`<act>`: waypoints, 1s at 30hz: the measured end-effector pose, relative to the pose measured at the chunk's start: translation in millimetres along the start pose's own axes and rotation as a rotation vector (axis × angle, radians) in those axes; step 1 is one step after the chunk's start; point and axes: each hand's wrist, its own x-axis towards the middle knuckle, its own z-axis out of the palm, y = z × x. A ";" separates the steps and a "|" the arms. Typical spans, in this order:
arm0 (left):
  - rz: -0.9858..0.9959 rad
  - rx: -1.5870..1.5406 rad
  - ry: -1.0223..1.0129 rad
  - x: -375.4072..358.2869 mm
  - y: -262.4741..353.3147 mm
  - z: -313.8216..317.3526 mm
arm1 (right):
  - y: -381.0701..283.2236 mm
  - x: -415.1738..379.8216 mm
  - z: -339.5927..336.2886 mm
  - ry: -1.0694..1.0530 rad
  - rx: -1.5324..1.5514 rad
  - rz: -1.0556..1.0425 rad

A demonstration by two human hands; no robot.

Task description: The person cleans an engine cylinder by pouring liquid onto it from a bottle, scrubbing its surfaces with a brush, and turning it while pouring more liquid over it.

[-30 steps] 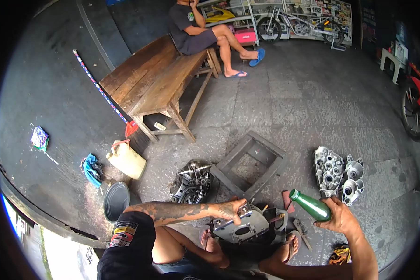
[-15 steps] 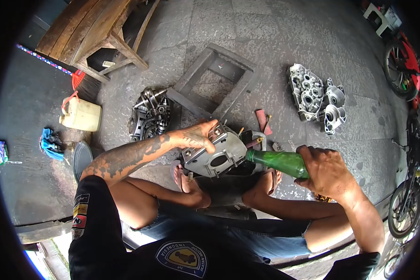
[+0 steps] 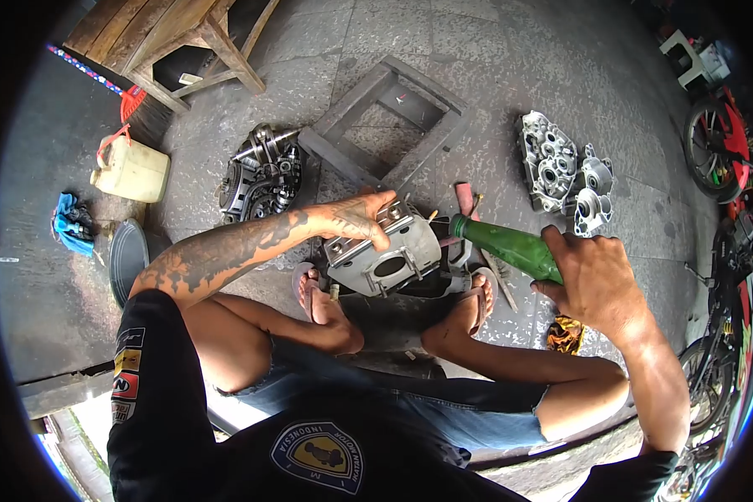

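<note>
A grey metal engine casing (image 3: 414,251) with an oval opening sits between my feet. My left hand (image 3: 364,219) is closed on its far left edge, thumb on the near side and fingers over the top. In my right hand (image 3: 596,276) is a green glass bottle (image 3: 510,248), gripped round its base end. The bottle lies nearly level, its mouth pointing left, close beside the casing's far right corner. A red strip (image 3: 463,197) and a thin long tool (image 3: 499,272) lie on the floor just beyond and below the bottle.
A dark square frame (image 3: 385,125) lies ahead on the floor. Greasy engine parts (image 3: 263,176) are left of it, and clean silver casings (image 3: 560,167) right. A jerrycan (image 3: 134,170), a basin (image 3: 129,259) and a wooden bench (image 3: 171,50) stand left; motorcycles (image 3: 719,151) line the right.
The bottle's mouth has lifted away from the casing's right side toward its far corner, and my right hand has shifted slightly. My left hand keeps its grip. The camera view has shifted a little.
</note>
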 end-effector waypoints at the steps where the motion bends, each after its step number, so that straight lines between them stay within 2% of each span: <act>1: -0.062 -0.003 -0.019 0.5 -0.6 -1.2 | 0.1 1.8 -2.9 -0.033 0.014 0.026; 8: -0.030 0.014 0.008 2.5 0.5 2.9 | 0.8 1.7 5.7 -0.027 0.037 0.021; 9: 0.023 -0.002 0.027 6.3 -8.0 3.0 | -0.3 2.5 5.4 -0.027 0.039 0.015; 13: -0.084 0.019 -0.001 5.4 -2.8 2.0 | -3.1 7.5 7.0 0.022 0.041 -0.085; 17: -0.032 0.028 0.067 10.3 -15.2 -0.2 | -7.8 10.7 6.9 0.070 0.031 -0.121; 19: -0.051 0.092 0.030 9.3 -12.9 -1.5 | -11.1 12.7 6.3 -0.069 0.109 -0.014; 26: -0.079 0.136 -0.003 6.6 -4.5 -2.6 | -19.4 16.8 11.5 -0.019 0.102 -0.079; 30: -0.060 0.150 0.039 4.2 -2.5 -1.3 | -26.6 17.3 13.4 -0.078 0.133 -0.065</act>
